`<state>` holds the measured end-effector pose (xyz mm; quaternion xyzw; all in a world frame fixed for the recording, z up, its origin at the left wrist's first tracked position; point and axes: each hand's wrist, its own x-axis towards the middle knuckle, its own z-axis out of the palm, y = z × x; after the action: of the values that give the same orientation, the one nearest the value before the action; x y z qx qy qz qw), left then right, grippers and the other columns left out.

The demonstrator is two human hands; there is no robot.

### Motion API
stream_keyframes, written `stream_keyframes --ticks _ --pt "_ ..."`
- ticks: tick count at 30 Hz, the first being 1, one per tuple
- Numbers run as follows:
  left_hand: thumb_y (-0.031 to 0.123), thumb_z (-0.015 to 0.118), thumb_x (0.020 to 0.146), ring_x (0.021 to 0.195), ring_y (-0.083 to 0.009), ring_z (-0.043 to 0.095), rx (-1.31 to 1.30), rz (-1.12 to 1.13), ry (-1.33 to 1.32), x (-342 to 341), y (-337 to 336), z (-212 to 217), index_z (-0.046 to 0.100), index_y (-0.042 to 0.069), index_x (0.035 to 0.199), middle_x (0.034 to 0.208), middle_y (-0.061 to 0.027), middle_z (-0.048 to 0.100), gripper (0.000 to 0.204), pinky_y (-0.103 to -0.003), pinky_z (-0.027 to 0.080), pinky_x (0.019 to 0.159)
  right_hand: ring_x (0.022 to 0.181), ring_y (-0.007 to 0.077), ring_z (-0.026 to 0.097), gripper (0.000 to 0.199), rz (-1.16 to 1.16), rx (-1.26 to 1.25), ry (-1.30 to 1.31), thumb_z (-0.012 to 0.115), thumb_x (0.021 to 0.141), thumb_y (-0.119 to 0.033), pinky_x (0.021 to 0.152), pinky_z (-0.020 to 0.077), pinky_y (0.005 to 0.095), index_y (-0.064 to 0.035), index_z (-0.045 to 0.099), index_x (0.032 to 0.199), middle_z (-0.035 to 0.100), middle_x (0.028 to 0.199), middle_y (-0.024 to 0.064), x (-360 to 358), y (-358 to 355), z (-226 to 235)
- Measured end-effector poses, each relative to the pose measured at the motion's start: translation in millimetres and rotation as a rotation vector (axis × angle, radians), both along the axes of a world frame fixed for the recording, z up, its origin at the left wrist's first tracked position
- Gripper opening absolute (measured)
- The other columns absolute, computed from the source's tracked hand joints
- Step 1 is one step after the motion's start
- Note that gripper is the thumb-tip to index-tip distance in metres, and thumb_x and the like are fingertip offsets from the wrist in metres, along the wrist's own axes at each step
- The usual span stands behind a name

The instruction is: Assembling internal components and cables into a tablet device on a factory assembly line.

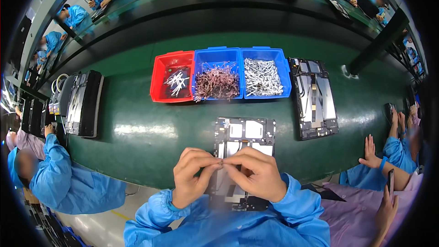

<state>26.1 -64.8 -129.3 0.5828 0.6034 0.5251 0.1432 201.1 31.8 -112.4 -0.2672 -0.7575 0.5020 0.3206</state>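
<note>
**Two hands pinch a tiny part above an open tablet frame**

Fingertips of the left hand [192,174] and right hand [257,174] meet at one spot, thumbs and forefingers closed on a small thin part [222,164]. It is too small to tell its kind; it looks like a short strip or connector. Other fingers curl loosely.

Directly below the hands lies an opened tablet frame [245,130] with pale rectangles inside, flat on the green bench [137,132]. Its near end is hidden by the hands and blurred.

Farther out, three bins stand side by side: a red bin [161,64] with a few white pieces, a blue bin [217,55] of brownish strips, and a second blue bin [265,54] of silvery pieces. To the right, a stack of frames [315,96]. To the left, a black rack [84,103].

Co-workers in blue smocks sit on both sides.

Risk, as judged: the part is held only at the fingertips, so a slip could drop it into the frame's recesses or bend it.
</note>
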Motion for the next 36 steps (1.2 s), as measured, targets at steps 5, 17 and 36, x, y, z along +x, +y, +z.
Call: stream_keyframes --ticks 5,17,36 --pt "-0.002 0.082 0.075 0.093 -0.0274 0.064 0.012 0.014 0.252 -8.6 1.3 3.7 0.077 0.009 0.102 0.1 -0.0078 0.069 0.03 -0.037 0.053 0.079 0.059 0.0107 0.065 0.012 -0.019 0.358 -0.049 0.08 0.083 0.0 0.05 0.0525 0.0267 -0.0019 0.075 0.094 0.069 0.086 0.0059 -2.9 7.9 2.1" --pt "0.016 0.075 0.095 0.086 -0.0232 0.065 -0.483 0.032 -0.001 -33.1 6.8 -2.6 0.062 0.002 0.133 0.108 -0.0118 0.066 0.043 -0.036 0.054 0.077 0.065 0.0178 0.066 0.01 -0.007 0.28 -0.179 0.076 0.085 0.001 0.058 0.0541 0.0315 0.0007 0.07 0.094 0.064 0.082 0.0089 -22.9 23.3 -27.9" --pt "0.009 0.071 0.099 0.064 -0.0089 0.066 -0.853 -0.162 -0.732 -59.6 43.7 -4.7 0.066 -0.003 0.102 0.08 -0.005 0.069 0.014 -0.022 0.05 0.049 0.063 0.0223 0.066 0.015 0.023 0.449 -0.243 0.077 0.086 -0.005 0.055 0.0569 0.0347 -0.0045 0.073 0.1 0.061 0.087 0.0055 -28.8 27.3 -30.9"
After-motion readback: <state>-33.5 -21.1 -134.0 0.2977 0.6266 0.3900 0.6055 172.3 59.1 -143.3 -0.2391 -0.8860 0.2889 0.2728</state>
